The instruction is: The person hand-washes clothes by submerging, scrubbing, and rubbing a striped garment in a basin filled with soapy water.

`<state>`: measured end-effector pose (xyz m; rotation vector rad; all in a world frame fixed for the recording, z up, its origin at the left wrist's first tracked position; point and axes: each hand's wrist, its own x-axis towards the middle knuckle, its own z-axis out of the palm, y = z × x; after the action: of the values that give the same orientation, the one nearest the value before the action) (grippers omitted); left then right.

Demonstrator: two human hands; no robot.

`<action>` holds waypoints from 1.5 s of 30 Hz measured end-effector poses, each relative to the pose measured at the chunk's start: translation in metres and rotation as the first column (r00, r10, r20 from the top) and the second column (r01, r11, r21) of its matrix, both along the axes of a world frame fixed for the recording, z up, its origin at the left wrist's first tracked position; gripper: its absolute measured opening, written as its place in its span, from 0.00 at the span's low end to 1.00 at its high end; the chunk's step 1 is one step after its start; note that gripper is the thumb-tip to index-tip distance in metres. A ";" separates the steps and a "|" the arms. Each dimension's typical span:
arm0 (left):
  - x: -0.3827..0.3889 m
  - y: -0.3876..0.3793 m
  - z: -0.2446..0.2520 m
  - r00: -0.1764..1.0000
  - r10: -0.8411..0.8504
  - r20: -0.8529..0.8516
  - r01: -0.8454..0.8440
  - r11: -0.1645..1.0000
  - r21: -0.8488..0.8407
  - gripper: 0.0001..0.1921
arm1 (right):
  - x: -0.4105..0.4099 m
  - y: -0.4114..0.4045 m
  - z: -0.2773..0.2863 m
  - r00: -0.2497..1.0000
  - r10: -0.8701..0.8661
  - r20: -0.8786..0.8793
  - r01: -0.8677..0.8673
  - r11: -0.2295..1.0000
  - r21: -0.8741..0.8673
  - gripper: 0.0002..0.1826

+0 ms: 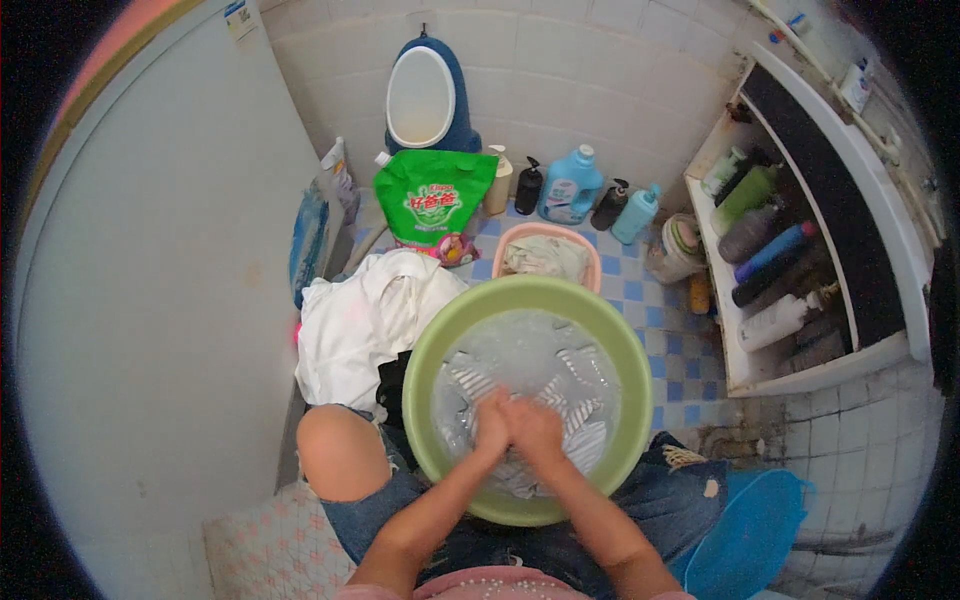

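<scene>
A round green plastic basin [639,375] stands between my knees, holding cloudy, sudsy water. In it lies a soaked garment with grey and white stripes [581,412]. My left hand [493,421] and my right hand [534,426] are pressed together over the middle of the basin, both closed on the striped cloth. The fingers are blurred, and the part of the cloth between them is mostly hidden. White clothes [352,322] are heaped left of the basin, with a black cloth [391,386] beneath them at the basin's edge.
Behind the basin is a pink tub [595,262] with pale cloth. A green detergent pouch [435,195], a blue jug [571,187] and pump bottles stand along the wall. At right is a white shelf cabinet [720,300] with bottles; a blue plastic basin [750,532] is at lower right. A door [165,262] bounds the left.
</scene>
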<state>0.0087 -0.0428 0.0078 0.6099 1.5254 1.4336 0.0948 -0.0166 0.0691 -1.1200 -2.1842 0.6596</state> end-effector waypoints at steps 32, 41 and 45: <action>-0.020 0.027 0.003 0.989 -0.124 0.083 0.129 0.989 -0.067 0.14 | 0.033 0.048 -0.045 0.997 -0.075 0.032 0.082 0.905 -0.417 0.18; -0.009 0.015 -0.007 0.838 -0.010 0.546 0.014 1.000 -0.003 0.20 | -0.010 0.004 0.019 0.996 -0.073 0.052 0.079 0.989 -0.129 0.12; -0.006 0.025 0.027 0.954 0.046 0.297 0.006 0.985 -0.171 0.20 | 0.052 0.051 -0.028 0.951 -0.301 0.075 0.308 0.887 -0.344 0.15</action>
<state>0.0024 -0.0178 0.0353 0.2590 1.3943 1.3257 0.1467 0.0341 0.0414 -1.6208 -1.8853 0.9214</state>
